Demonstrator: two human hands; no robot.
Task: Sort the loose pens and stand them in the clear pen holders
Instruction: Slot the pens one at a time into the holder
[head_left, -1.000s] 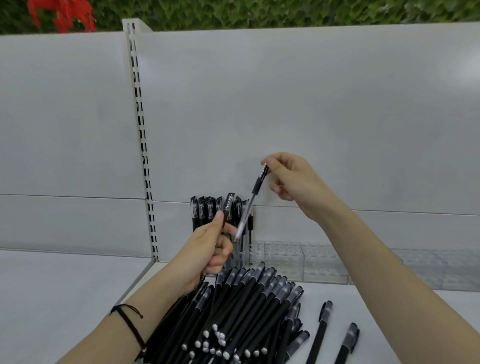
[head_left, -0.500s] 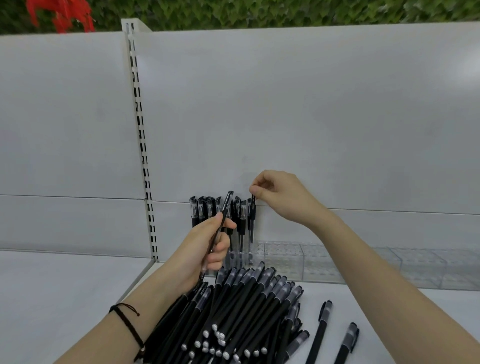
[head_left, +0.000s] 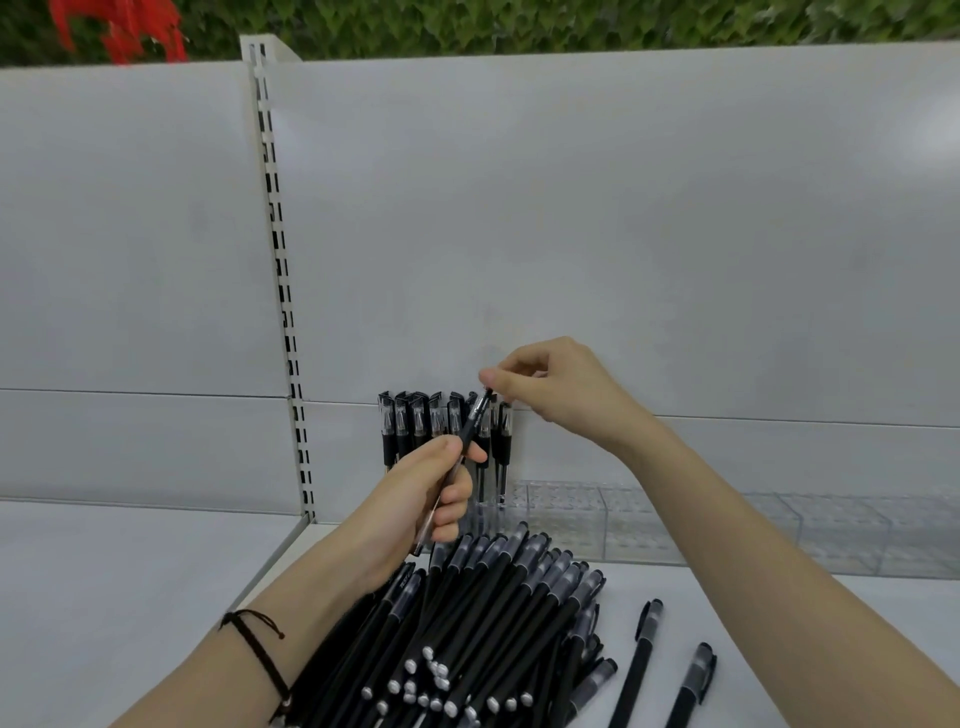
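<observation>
My left hand (head_left: 431, 493) grips a clear-barrelled black pen (head_left: 470, 431) that tilts up to the right. My right hand (head_left: 556, 389) pinches the cap end of that same pen with thumb and forefinger. Just behind it, several black-capped pens (head_left: 415, 421) stand upright in the left end of the clear pen holders (head_left: 649, 519), which run along the back panel to the right. A large heap of loose black pens (head_left: 478, 634) lies on the shelf in front of my left wrist.
Two separate black pens (head_left: 636, 670) (head_left: 693, 686) lie to the right of the heap. A slotted white upright (head_left: 280, 291) divides the grey back panels. The shelf drops to a lower level (head_left: 130, 571) at the left. Green foliage shows above the panels.
My right hand lowered one pen into the holder among the standing ones, then moved left to the cap of the pen in my left hand. My left hand stayed roughly in place.
</observation>
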